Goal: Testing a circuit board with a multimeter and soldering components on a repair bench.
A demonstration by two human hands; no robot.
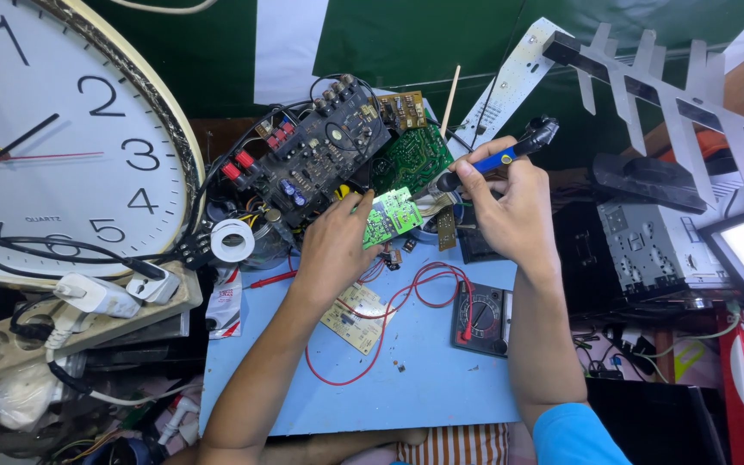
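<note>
My left hand (335,244) holds a small bright green circuit board (391,217) up above the blue work surface (441,379). My right hand (512,207) grips a soldering iron (510,153) with a blue and black handle. Its tip points down and left, close to the right edge of the small board. Just behind the two hands lies a bigger dark green board (413,158) and a black board (316,155) crowded with components and wires.
A large wall clock (62,138) lies at the left, over a power strip with a white plug (92,295). A tan board (356,317), red test leads (389,319) and a black multimeter (484,319) sit on the blue surface. A metal antenna (673,86) and car stereo unit (660,245) are at right.
</note>
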